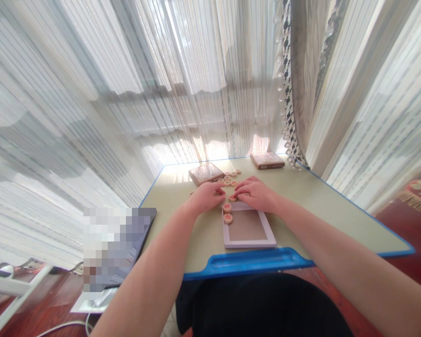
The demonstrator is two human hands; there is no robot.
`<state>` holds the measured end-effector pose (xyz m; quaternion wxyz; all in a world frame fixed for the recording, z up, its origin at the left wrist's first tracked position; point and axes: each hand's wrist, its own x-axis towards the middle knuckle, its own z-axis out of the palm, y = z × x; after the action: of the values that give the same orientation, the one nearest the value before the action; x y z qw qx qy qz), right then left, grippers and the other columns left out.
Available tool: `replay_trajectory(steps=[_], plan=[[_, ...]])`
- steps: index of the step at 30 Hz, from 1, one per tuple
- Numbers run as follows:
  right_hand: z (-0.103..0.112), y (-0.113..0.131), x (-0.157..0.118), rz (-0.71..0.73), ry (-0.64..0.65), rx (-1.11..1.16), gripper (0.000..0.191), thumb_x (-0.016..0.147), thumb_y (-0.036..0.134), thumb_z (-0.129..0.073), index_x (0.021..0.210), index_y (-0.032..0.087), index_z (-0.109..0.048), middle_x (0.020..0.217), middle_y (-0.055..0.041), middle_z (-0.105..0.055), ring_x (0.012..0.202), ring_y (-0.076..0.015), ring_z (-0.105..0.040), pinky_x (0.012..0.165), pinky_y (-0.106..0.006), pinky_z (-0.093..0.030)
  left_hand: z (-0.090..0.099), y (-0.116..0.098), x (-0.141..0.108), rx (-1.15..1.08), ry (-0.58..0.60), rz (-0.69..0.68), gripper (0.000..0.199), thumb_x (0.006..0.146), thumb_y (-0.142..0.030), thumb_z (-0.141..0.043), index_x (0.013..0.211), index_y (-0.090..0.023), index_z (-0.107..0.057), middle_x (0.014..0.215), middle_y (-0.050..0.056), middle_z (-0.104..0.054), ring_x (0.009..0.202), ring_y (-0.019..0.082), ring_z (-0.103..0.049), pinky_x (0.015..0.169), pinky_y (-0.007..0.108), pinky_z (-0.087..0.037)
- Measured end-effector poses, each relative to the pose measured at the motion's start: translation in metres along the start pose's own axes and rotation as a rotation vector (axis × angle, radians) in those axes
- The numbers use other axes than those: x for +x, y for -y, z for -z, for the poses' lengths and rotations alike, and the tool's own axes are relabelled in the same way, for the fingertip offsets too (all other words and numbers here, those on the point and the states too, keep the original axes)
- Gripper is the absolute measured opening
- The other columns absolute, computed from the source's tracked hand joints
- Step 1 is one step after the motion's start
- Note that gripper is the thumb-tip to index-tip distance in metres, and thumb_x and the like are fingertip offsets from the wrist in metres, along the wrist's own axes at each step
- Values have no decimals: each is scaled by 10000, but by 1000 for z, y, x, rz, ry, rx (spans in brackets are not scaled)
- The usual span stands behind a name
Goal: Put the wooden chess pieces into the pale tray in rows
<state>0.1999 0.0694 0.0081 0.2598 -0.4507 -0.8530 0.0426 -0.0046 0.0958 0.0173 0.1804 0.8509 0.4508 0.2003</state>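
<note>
My left hand (208, 196) is over the table just left of a shallow box tray (250, 244), its thumb and fingers apart with a gap between them. Its other fingers are partly hidden. At the tray's far edge, the fingertips of my right hand (251, 193) are on a round wooden Chinese chess piece (232, 199) with a red mark. Along the tray's left side rest two more pieces, a far one (227, 207) and a near one (228, 218), both with red characters facing up. Beyond my hands lie several loose pieces (227, 178).
A patterned box (206, 173) stands behind my left hand, and another box (267, 160) is at the table's far edge. The pale table (340, 220) has a blue rim and a blue front groove (256, 261). A dark-edged screen (140, 243), partly blurred, is at left. Sheer curtains hang behind.
</note>
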Motion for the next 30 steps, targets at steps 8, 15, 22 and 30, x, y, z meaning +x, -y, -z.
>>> replay_trajectory(steps=[8, 15, 22, 30], plan=[[1, -1, 0, 16, 14, 6, 235, 773, 225, -505, 849, 280, -720, 999, -5, -648, 993, -207, -507, 947, -387, -372, 3, -4, -2, 51, -34, -37, 431, 679, -208, -531, 1103, -204, -605, 1062, 29, -641, 1017, 197, -544, 886, 274, -424], [4, -6, -1, -64, -16, -25, 261, 700, 130, -514, 718, 278, -729, 1012, 2, -634, 995, -217, -509, 941, -380, -386, 8, -7, -4, 111, 10, -6, 330, 646, -192, -548, 952, -199, -671, 991, 27, -654, 991, 215, -535, 860, 282, -431], [7, -6, -2, -82, -11, -65, 246, 713, 187, -516, 843, 244, -716, 1005, -11, -642, 1000, -229, -503, 937, -372, -385, 7, -5, -2, 207, -68, -44, 244, 714, -364, -550, 853, -199, -665, 865, 31, -654, 910, 206, -545, 813, 292, -429], [8, -6, -2, -105, 40, -45, 191, 737, 253, -533, 798, 237, -713, 1006, -14, -648, 1007, -237, -510, 924, -373, -388, 10, -6, -1, 262, -158, -63, 283, 810, -331, -411, 866, -208, -660, 875, 36, -651, 872, 199, -545, 819, 322, -418]])
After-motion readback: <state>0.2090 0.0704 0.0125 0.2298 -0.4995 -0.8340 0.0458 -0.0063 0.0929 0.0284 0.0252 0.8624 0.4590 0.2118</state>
